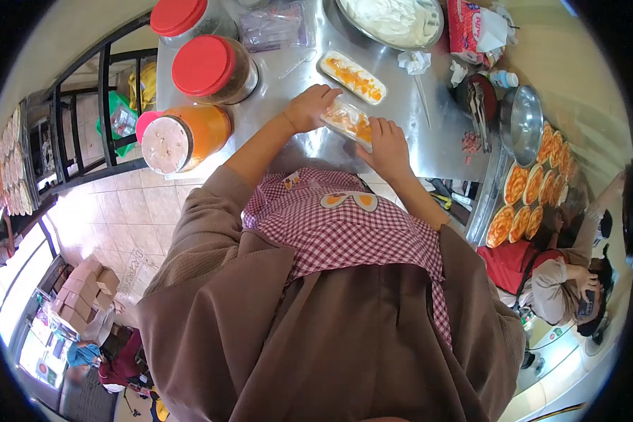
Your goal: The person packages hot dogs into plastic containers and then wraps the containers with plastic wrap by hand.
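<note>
A small rectangular dessert tub (346, 121) with white cream and orange fruit pieces lies near the front of the steel table. Its top looks hazy and shiny, like clear plastic over the filling. My left hand (311, 107) grips its left end, fingers curled over the edge. At the opposite end my right hand (388, 149) has its fingers and thumb around the corner. Just beyond them sits a similar tub of fruit and cream (354, 77), uncovered and touched by neither hand.
Red-lidded jars (204, 67) and an orange-filled jar (190, 139) stand left. A bowl of white cream (394, 21) is at the back. To the right are a crumpled tissue (415, 62), tongs (480, 112), a metal bowl (526, 123) and sauce-topped rounds (520, 204); a person (555, 281) is beyond.
</note>
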Tool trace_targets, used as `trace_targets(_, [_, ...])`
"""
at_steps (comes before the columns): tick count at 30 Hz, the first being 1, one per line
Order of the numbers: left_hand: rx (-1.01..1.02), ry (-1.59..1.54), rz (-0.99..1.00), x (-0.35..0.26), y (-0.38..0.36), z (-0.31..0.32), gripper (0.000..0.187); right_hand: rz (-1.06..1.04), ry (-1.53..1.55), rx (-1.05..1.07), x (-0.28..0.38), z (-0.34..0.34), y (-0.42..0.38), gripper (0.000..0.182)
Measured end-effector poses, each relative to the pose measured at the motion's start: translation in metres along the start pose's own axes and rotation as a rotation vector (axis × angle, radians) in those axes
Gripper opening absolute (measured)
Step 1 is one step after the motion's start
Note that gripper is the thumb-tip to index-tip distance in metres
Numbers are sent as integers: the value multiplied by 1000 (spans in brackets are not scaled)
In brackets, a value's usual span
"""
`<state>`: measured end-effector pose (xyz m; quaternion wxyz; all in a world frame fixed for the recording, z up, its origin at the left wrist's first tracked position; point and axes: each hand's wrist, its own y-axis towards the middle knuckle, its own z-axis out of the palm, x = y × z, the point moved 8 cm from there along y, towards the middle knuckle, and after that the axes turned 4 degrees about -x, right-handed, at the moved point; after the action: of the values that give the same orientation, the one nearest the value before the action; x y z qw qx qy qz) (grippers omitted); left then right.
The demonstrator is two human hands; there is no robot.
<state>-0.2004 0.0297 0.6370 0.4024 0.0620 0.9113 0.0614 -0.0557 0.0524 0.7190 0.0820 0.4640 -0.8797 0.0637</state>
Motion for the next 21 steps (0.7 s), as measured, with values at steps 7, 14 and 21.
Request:
trace_targets(7, [2,-37,-28,-9,-4,-14,80,-11,28,3,8,-4,3,60])
trace_targets(14, [95,-76,-253,-6,1,-103,68,-20,302,-118,22,-9,-12,63])
trace_targets(21, [-940,125,-369,47,78,-200,32,185,492,443,51,45,-10,69])
